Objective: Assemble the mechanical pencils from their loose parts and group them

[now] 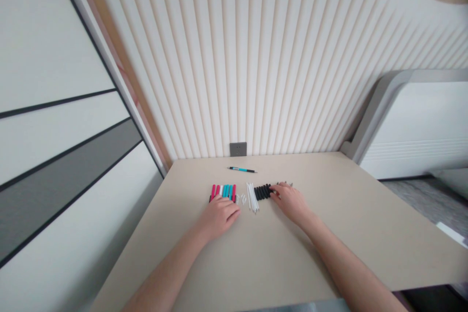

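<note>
My left hand (pixel 220 215) lies over the near ends of a row of pink, white and blue pen barrels (pixel 225 190). Its fingers are loosely bent and spread, holding nothing that I can see. A row of short black rubber pen grips (pixel 262 191) sits right of the middle. At that row's right end, my right hand (pixel 290 200) has its thumb and fingers closed on a black pen grip (pixel 271 190). Between the hands are a bundle of thin white refill tubes (pixel 252 197) and several small clear pieces (pixel 243 199). Small grey tips (pixel 287 184) peek out behind my right hand.
A blue and black mechanical pencil (pixel 242 169) lies across the back of the beige table (pixel 263 253). Behind it rises a ribbed wall with a dark socket (pixel 238 149). A white cabinet (pixel 54 156) stands at left, and a pale headboard (pixel 420 122) at right.
</note>
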A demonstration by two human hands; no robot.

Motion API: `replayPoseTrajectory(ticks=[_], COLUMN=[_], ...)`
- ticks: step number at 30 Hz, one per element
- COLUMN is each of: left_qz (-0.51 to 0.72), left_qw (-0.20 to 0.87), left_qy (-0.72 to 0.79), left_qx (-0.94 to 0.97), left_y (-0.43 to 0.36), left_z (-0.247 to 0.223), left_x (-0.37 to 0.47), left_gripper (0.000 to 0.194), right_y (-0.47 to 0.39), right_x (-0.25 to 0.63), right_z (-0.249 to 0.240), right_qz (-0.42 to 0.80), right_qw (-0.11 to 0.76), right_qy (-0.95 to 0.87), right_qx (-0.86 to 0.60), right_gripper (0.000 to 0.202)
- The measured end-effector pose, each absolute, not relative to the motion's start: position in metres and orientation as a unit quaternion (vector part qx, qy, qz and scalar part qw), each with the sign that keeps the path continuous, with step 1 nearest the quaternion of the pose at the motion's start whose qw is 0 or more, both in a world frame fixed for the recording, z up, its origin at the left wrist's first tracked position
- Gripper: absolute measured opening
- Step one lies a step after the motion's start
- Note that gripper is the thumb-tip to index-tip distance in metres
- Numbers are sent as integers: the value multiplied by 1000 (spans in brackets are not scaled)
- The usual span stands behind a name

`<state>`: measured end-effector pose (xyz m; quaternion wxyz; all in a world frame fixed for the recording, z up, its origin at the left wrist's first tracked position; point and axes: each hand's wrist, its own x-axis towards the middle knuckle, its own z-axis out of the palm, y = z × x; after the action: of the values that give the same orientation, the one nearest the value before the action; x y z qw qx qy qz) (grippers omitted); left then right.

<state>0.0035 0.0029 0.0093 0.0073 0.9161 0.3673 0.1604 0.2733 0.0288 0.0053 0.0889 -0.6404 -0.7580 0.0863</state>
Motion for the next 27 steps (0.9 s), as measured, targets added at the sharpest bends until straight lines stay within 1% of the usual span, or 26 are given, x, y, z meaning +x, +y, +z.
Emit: replayPoseTrajectory(ticks=[7,12,27], left_qz=[149,152,160], left_qw=[10,12,19], left_qy=[371,372,367], left_qx=[917,916,916], left_y=[3,3,1], left_z=[10,9,9], left_x=[4,4,4], left_gripper=[21,21,20], right_y=[29,31,35], right_x=[274,276,277], right_z=[3,0,-5], right_qz=[80,84,91], right_qw=[128,110,138], right_qy=[-761,-766,-775], right_qx=[-631,-628,-610], right_gripper=[32,28,25])
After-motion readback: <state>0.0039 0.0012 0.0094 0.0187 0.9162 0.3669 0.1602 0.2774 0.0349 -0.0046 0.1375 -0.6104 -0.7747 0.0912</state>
